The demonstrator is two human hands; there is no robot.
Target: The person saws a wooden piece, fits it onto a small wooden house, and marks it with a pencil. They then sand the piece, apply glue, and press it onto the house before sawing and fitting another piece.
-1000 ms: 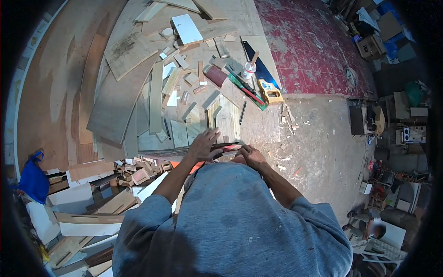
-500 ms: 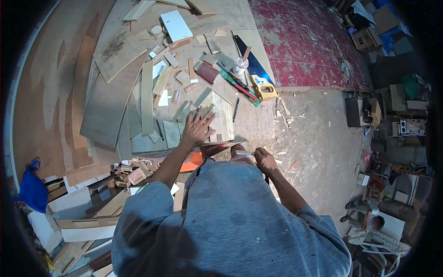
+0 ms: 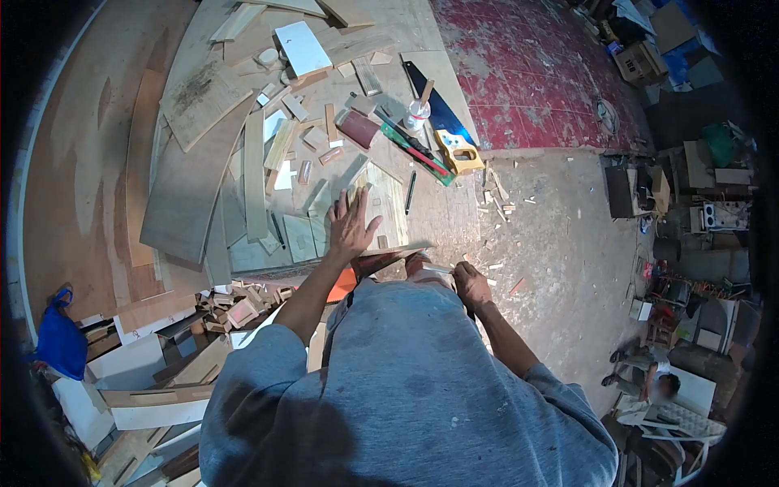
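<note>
My left hand [image 3: 352,227] lies with fingers stretched out on a pale wooden board [image 3: 389,199] near the bench's front edge. Beside my body, past that edge, my right hand [image 3: 471,284] is closed round a thin, light-coloured tool [image 3: 439,269], whose kind I cannot make out. A black pen [image 3: 411,192] rests to the right of the board. Farther back are a green-and-red tool [image 3: 418,152], a handsaw with a yellow handle [image 3: 459,152], a white cup [image 3: 416,116] with a stick in it, and a dark red block [image 3: 357,129].
Loose boards [image 3: 195,187] and offcuts cover the bench's left part. Scrap wood [image 3: 243,312] is piled below it. Wood chips [image 3: 497,199] lie on the concrete floor [image 3: 560,235]. Another person [image 3: 656,381] sits at the lower right.
My left hand has shifted slightly, and its fingers are closer together. My right hand still holds the thin tool. The view has moved a little.
</note>
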